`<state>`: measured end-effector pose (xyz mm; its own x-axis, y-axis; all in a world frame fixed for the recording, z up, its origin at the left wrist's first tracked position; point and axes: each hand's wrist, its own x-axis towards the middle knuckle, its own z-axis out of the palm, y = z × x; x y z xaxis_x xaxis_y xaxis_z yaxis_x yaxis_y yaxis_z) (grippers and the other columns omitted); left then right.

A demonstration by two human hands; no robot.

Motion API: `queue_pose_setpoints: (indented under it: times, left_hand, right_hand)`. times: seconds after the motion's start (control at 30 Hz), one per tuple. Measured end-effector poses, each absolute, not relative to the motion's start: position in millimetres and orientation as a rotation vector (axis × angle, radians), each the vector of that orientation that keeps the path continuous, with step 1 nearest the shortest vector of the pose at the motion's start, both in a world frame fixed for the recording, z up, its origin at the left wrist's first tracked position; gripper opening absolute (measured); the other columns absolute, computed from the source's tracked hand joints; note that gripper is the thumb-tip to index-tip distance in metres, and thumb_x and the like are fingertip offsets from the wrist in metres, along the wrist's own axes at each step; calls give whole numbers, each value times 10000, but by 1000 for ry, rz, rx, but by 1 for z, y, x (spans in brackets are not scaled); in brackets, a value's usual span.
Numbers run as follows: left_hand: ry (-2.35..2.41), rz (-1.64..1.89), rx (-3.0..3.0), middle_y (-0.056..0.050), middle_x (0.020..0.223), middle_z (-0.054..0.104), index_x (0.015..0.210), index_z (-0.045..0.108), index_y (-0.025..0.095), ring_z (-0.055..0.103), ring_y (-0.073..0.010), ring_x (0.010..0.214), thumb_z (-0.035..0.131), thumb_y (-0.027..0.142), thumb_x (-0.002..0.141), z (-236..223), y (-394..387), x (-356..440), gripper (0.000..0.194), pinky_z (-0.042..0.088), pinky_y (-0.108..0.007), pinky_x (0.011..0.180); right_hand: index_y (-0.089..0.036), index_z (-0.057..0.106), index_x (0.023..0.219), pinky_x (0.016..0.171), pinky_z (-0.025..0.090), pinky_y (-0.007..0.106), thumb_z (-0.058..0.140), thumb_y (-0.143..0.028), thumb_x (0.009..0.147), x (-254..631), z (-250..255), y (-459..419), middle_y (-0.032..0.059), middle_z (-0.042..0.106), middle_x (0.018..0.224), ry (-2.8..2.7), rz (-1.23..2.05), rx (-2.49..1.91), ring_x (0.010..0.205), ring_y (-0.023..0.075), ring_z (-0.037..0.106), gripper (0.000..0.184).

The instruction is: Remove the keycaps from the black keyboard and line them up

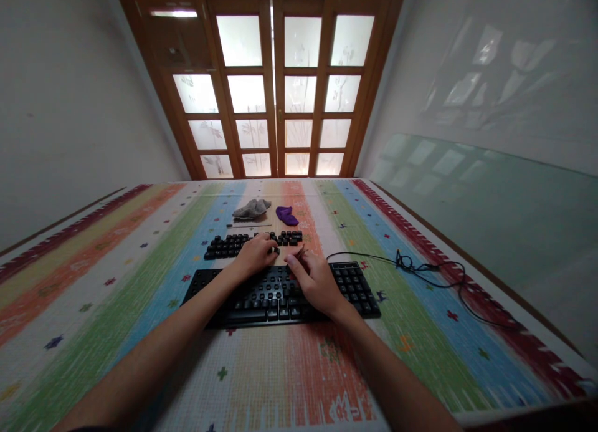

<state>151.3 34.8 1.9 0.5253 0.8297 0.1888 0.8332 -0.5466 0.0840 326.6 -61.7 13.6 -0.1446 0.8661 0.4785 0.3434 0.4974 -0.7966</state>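
A black keyboard [261, 318] lies in front of me, with bare key posts over much of its left and middle part and keycaps along its near rows and right side. Over its far edge, my left hand [256, 256] is closed, its fingertips around a small black keycap [276, 251]. My right hand [318, 278] hovers above the keyboard's right half, thumb and fingers pinched together; whatever is between them is too small to make out. Just behind the keyboard sit rows of loose black keycaps [227, 246], partly hidden by my left hand.
A crumpled grey cloth [252, 209] and a purple cloth [286, 216] lie farther back, with a thin stick-like tool [250, 225] before them. A black cable [411, 265] loops across the striped tablecloth [187, 357] on the right. Walls flank the table; paned doors stand beyond.
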Motion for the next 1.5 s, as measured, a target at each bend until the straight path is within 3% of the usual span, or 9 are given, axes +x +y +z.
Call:
queue_pose_setpoints:
  times: [0.9, 1.1, 1.5]
  left_hand:
    - [-1517, -377, -2704, -95, 963, 636, 885, 719, 179, 605, -254, 979, 577, 254, 847, 2, 41, 151, 165, 498, -326, 788]
    - [-1530, -354, -2680, -86, 963, 632, 920, 719, 186, 610, -241, 972, 570, 260, 850, 2, 39, 151, 180, 496, -309, 786]
    - [-1550, -414, -2673, -78, 954, 623, 968, 707, 192, 605, -232, 935, 599, 246, 824, 1, 39, 152, 188, 495, -307, 764]
  right_hand:
    - [-186, 576, 786, 621, 442, 265, 483, -379, 973, 328, 14, -62, 5, 617, 652, -1705, 705, -1072, 588, 144, 582, 285]
    - [-195, 537, 718, 634, 436, 269, 485, -373, 970, 328, 15, -62, 8, 606, 641, -1722, 655, -1076, 613, 151, 585, 313]
    - [-184, 583, 783, 592, 443, 261, 482, -398, 971, 329, 14, -60, 7, 615, 632, -1700, 697, -1089, 570, 145, 588, 302]
